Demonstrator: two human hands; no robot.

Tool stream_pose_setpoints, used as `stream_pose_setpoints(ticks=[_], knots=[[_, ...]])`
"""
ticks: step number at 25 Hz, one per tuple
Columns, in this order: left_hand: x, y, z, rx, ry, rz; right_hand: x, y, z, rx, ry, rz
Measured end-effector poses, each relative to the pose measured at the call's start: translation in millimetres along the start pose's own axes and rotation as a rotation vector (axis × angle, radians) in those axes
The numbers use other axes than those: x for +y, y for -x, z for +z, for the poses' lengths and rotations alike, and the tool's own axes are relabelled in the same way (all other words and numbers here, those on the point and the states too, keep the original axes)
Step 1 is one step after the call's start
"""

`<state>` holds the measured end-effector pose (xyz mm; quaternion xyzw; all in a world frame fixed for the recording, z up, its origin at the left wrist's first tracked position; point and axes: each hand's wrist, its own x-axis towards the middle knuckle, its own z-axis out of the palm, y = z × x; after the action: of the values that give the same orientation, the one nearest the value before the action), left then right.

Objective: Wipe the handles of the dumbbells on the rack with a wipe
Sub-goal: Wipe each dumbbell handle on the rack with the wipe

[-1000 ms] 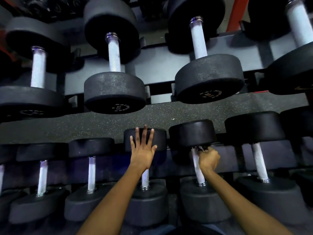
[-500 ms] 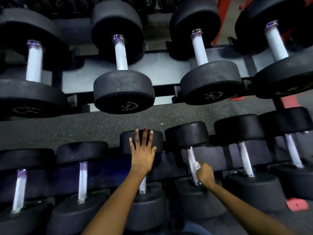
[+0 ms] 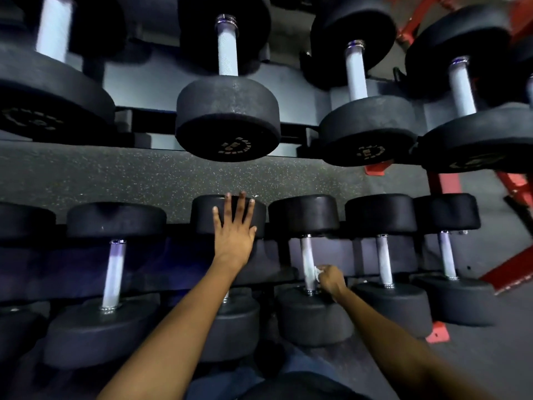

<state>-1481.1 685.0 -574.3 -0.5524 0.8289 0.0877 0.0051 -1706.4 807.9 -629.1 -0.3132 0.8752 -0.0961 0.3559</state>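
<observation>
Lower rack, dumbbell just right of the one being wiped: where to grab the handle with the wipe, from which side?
Grip the bare middle of its handle, coming from the front and above. The handle runs front to back between two wide black heads, leaving only that stretch open. The right hand holding the wipe is already low on the neighbouring handle, so a short shift right should do.

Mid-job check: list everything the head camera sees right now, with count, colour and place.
upper-tier dumbbells: four, black heads, silver handles, top of view.
lower-tier dumbbells: at least six, black, near row.
rack: one, grey, shelf behind upper row.
wipe: one, white, against the handle right of centre.
floor: dark, speckled, between tiers.
red frame: right edge, partly seen.
left hand: flat on a lower dumbbell's far head.
right hand: grips the wipe low on that handle.
</observation>
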Motion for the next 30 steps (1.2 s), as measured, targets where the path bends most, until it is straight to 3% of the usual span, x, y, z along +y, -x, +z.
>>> stream_pose_setpoints(ticks=[4,6,11,16,20,26,30], knots=[[51.4,-1.4,-5.7,0.0,0.187,-0.22,-7.4,-12.3,-14.1,0.15,-0.445,0.081],[85.8,-6.2,-7.1,-0.024,0.308,-0.174,-7.6,-16.4,-22.2,0.129,-0.594,0.08],[158.4,-20.5,7.7,-0.021,0.312,0.034,15.8,-38.6,-60.6,-0.111,-0.737,-0.023],[181.9,-20.6,11.5,-0.105,0.231,-0.085,25.9,-40.7,-107.3,-0.302,-0.87,-0.148],[214.9,-29.9,-10.8,0.048,0.398,0.024,23.1,-29.8,-153.0,-0.418,-0.878,-0.274],[243.2,-41.8,-51.7,-0.286,1.07,-0.06,17.9,-25.1,-206.8,-0.075,-0.71,-0.565],[252.1,-47.2,-82.5,-0.389,1.236,-0.008,7.8,-13.0,-232.0,0.041,-0.7,-0.663]])
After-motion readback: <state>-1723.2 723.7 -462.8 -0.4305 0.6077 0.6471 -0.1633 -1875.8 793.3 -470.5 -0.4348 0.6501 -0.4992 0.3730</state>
